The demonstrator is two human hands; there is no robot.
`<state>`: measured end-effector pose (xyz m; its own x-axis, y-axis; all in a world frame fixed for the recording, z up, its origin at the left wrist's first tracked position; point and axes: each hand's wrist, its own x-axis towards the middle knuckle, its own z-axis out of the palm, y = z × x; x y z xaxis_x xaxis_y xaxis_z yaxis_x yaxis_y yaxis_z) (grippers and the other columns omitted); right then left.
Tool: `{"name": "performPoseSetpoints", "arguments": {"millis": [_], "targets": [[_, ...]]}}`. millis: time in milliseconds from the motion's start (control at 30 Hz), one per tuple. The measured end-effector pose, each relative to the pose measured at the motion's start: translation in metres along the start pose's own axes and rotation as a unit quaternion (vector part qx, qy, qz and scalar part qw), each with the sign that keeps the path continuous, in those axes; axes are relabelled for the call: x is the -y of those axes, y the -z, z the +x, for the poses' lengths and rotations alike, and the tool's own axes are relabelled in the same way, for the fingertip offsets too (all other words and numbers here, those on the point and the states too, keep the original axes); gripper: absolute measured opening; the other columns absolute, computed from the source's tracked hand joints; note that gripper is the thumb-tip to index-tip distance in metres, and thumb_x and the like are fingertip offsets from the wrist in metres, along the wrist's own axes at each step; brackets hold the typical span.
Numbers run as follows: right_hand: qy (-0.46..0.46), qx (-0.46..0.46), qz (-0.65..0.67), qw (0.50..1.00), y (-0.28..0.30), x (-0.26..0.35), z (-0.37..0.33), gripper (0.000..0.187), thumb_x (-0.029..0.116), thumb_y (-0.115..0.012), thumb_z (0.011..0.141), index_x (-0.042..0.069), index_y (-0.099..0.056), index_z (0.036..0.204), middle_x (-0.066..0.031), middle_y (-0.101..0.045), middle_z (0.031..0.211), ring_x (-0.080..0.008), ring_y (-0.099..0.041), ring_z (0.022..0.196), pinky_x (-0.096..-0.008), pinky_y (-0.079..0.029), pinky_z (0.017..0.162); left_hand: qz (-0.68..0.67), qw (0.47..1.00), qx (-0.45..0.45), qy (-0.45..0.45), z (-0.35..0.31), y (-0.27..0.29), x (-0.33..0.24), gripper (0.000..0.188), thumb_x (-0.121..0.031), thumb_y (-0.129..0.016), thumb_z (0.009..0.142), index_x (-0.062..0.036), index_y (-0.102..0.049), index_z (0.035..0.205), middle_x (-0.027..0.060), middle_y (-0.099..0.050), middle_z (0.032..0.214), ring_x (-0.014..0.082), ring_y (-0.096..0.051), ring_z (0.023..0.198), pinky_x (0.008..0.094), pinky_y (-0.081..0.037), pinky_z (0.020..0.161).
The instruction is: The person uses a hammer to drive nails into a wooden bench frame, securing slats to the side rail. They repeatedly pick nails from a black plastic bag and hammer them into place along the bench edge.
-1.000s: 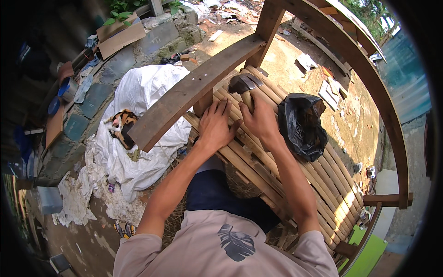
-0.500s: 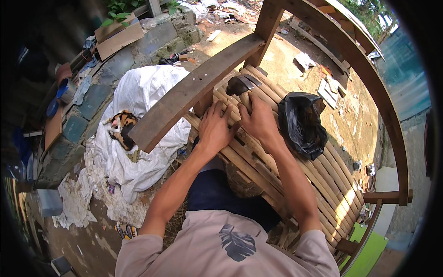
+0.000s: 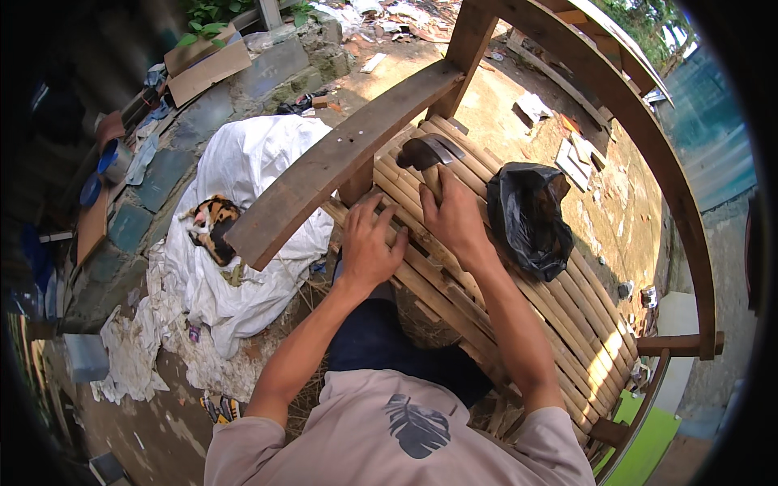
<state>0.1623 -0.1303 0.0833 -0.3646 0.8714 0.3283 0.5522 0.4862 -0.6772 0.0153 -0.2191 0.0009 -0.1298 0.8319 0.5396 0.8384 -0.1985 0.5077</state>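
My right hand (image 3: 458,223) is wrapped round the short wooden handle of a claw hammer (image 3: 428,152). Its dark metal head lies low over the slatted seat (image 3: 559,316) of a wooden bench. Beside it, my left hand (image 3: 371,243) rests at the seat's near edge, by the foot of the armrest post. Its fingers are apart and slightly bent, with nothing visible in them. The curved wooden armrest (image 3: 348,150) slants above and left of that hand. Just right of my right forearm, an open black plastic bag (image 3: 531,219) sits on the slats; its contents are hidden in shadow.
The bench's long curved back rail (image 3: 677,170) arches over the right side. To the left, a calico cat (image 3: 215,229) lies on a crumpled white sack (image 3: 259,162). A low block wall (image 3: 174,166) with a cardboard box (image 3: 209,69) runs behind it. Scraps litter the ground beyond.
My left hand has drawn back slightly toward me and its fingers have bent. The hammer head has tilted a little, with my right hand still round the handle.
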Motion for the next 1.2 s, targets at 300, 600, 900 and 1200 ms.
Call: {"name": "performPoseSetpoints", "arguments": {"millis": [300,600,900,1200], "targets": [[-0.017,-0.017,-0.01,1.0,-0.005,-0.001,-0.008,0.031,0.016,-0.065,0.094,-0.009,-0.057,0.11,-0.0336,-0.066,0.088,-0.0525,-0.064,0.086,-0.0563,-0.05,0.077,0.002,1.0,0.009,0.017,0.001,0.002,-0.004,0.041,-0.023,-0.071,0.086,-0.0045,-0.066,0.122,0.0204,-0.054,0.138,0.0406,-0.05,0.129,0.0509,-0.038,0.109],[-0.041,-0.064,0.044,0.996,0.003,0.023,-0.014,0.029,0.015,-0.063,0.095,-0.01,-0.057,0.108,-0.0343,-0.066,0.089,-0.0534,-0.064,0.084,-0.0576,-0.049,0.073,0.006,1.0,0.017,0.023,-0.001,0.003,-0.002,0.042,-0.019,-0.07,0.085,-0.0032,-0.064,0.123,0.0199,-0.054,0.139,0.0412,-0.05,0.128,0.0509,-0.038,0.11],[-0.015,-0.079,0.009,0.997,0.006,0.011,-0.004,0.034,0.015,-0.064,0.096,-0.012,-0.057,0.115,-0.0345,-0.065,0.087,-0.0527,-0.065,0.085,-0.0543,-0.051,0.073,-0.002,1.0,0.015,0.01,0.0,0.003,-0.002,0.042,-0.016,-0.066,0.086,-0.0013,-0.063,0.125,0.0222,-0.053,0.138,0.0418,-0.05,0.126,0.053,-0.037,0.11],[-0.052,0.015,-0.011,0.998,0.002,0.018,0.0,0.033,0.015,-0.06,0.097,-0.011,-0.049,0.115,-0.0363,-0.064,0.083,-0.0549,-0.063,0.082,-0.0596,-0.048,0.073,-0.003,0.999,0.03,0.017,0.0,0.005,0.0,0.042,-0.016,-0.066,0.086,-0.0015,-0.063,0.125,0.022,-0.054,0.138,0.0416,-0.05,0.125,0.0522,-0.037,0.11]]}}
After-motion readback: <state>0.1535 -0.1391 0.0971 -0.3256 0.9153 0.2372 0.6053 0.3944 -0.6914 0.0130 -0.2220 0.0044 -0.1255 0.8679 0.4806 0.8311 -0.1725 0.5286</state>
